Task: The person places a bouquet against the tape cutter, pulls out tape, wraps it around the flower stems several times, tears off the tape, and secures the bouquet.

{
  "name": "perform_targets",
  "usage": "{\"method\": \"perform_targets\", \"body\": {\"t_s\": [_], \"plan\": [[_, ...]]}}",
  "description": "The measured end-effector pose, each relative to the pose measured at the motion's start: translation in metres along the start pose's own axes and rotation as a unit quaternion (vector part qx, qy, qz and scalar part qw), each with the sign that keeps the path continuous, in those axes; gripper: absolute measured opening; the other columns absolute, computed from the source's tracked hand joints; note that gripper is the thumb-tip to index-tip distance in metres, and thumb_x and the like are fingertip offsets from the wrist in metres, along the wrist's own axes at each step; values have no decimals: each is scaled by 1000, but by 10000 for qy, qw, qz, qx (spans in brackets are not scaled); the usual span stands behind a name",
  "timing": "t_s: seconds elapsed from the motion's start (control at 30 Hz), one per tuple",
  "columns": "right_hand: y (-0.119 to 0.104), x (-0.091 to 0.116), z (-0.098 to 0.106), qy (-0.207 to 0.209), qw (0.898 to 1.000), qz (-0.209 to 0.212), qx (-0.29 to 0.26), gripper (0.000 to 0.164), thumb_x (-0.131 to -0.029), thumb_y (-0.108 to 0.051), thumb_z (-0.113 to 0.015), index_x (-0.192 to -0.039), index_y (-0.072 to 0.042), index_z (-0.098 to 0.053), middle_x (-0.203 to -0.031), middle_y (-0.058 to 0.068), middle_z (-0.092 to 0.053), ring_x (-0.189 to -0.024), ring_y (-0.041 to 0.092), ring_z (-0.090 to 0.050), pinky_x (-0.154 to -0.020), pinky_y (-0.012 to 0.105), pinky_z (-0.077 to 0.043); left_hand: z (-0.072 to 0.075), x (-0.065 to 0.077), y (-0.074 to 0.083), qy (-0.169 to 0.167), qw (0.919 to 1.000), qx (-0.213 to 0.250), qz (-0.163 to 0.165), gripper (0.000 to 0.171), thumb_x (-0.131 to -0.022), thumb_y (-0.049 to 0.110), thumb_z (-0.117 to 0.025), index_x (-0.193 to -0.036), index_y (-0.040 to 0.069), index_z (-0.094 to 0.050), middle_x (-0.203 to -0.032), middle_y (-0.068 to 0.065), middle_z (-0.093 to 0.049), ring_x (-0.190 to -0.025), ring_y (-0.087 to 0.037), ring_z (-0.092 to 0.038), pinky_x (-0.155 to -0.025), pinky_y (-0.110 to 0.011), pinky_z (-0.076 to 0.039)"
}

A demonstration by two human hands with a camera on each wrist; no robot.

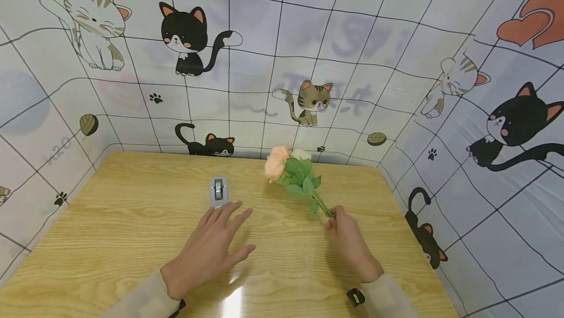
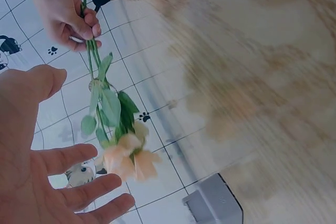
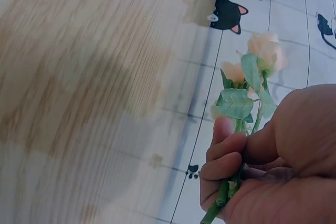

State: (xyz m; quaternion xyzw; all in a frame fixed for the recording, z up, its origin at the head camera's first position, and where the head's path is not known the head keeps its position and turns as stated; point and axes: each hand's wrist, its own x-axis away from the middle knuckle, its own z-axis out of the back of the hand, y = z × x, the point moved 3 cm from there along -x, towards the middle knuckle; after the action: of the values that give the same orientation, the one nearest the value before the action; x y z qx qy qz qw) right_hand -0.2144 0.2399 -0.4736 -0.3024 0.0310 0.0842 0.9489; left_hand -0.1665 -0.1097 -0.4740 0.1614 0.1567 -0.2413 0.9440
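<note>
My right hand (image 1: 349,240) grips the green stems of a small bunch of artificial-looking roses (image 1: 296,171). Peach and cream blooms point toward the back wall, with green leaves below them. In the right wrist view the cut stem ends (image 3: 215,209) stick out under the curled fingers. My left hand (image 1: 211,249) is spread over the table with its fingers apart, holding nothing. Just beyond its fingertips sits a grey tape dispenser (image 1: 219,191), whose toothed edge shows in the left wrist view (image 2: 214,203).
The wooden table (image 1: 145,210) has a glossy grain top. Its back and right edges meet a white wall cloth (image 1: 255,29) printed with cats, paw prints and a grid. Long light sleeves (image 1: 141,298) cover both arms, with dark wrist straps.
</note>
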Motion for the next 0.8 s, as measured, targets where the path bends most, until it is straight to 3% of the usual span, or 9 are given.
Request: {"method": "perform_targets", "body": {"t_s": [0.3, 0.57, 0.8], "plan": [[-31, -6, -23, -213, 9988, 410, -179, 21, -114, 15, -55, -134, 12, -61, -95, 11, -73, -84, 22, -64, -71, 31, -54, 7, -6, 7, 254, 9992, -109, -304, 77, -103, 59, -87, -165, 19, -66, -166, -17, -64, -152, -39, -63, -131, -70, -47], [-57, -10, -41, -265, 9953, 874, -315, 23, -114, 16, -56, -135, 11, -63, -97, 14, -75, -83, 17, -61, -71, 29, -54, 13, -13, 12, 545, 9966, -170, -589, 73, -103, 55, -89, -162, 18, -67, -163, -16, -67, -145, -39, -67, -127, -65, -53], [-75, -12, -55, -381, 9897, 1327, -391, 22, -115, 15, -55, -135, 10, -63, -98, 14, -74, -89, 27, -71, -76, 33, -59, 17, -19, 17, 706, 9948, -30, -727, 74, -103, 53, -89, -164, 18, -66, -164, -14, -66, -148, -37, -66, -124, -62, -57]]}}
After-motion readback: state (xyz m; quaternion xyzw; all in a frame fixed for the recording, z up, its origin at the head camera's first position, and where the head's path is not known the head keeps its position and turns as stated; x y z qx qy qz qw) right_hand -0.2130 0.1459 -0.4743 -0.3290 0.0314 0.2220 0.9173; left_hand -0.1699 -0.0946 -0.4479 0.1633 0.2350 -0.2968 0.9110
